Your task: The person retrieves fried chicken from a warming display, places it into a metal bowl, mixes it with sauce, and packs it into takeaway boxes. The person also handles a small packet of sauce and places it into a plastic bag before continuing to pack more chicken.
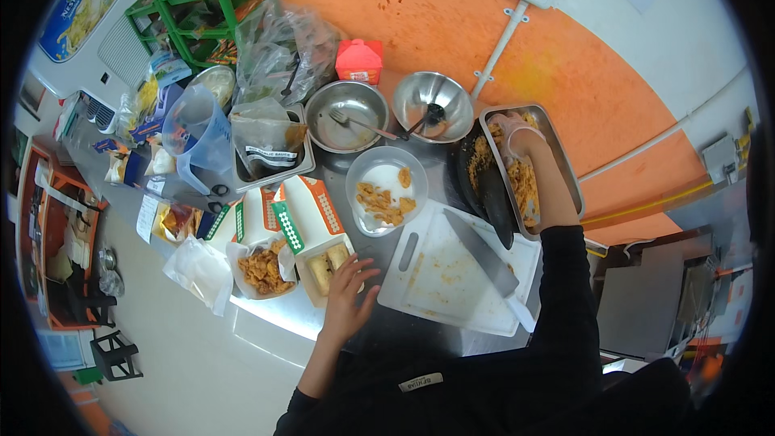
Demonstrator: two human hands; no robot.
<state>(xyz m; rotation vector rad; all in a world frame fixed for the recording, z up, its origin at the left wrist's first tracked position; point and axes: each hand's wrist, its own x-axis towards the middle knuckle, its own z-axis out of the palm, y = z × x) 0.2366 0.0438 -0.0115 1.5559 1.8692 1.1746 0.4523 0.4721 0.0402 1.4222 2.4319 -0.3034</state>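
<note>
My left hand [348, 297], bare with fingers spread, rests at the right edge of an open paper box [312, 242] with pale filled rolls in it. Left of that stands another open box holding fried pieces [266, 269]. My right hand [524, 136], in a clear plastic glove, reaches into a steel tray [563, 169] of brown crispy shreds; its fingertips are hard to make out among them. Beside the tray lie a black stone mortar [463, 160] and its dark pestle [495, 200]. A translucent bowl [357, 175] with fried bits sits between my hands.
A large knife [484, 254] lies on a white cutting board [399, 278] near the front edge. Behind are two steel bowls [315, 115] [402, 97], a red box [359, 60], a sauce bag [266, 133] in a steel container and a plastic measuring jug [197, 124]. Scissors [215, 200] lie left.
</note>
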